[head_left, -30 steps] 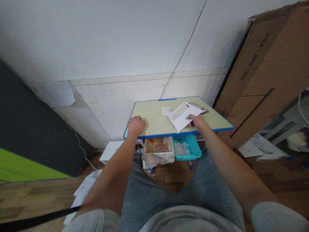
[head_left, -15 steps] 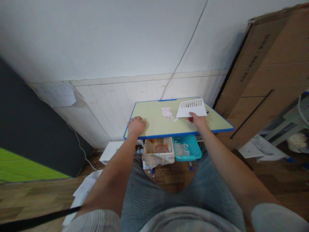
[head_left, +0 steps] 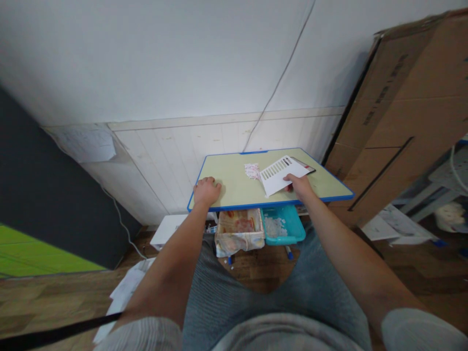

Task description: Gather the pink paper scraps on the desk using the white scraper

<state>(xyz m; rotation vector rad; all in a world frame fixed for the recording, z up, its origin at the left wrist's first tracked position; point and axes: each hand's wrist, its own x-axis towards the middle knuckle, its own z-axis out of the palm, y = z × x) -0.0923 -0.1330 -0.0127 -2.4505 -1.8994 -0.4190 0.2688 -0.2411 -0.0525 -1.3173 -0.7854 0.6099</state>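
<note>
The person's right hand (head_left: 299,185) pinches a thin, flat white card (head_left: 276,182), thumb on top, tilted above the right half of a pale yellow-green, blue-edged tabletop (head_left: 234,189). A row of narrow slots runs along the card's far edge. The left hand (head_left: 207,191) rests palm down at the tabletop's left end, relaxed, fingers loosely curled. Small whitish scraps (head_left: 251,170) lie heaped beside the card. Dark printing on a tall brown cardboard box (head_left: 413,112) is too blurred to read.
</note>
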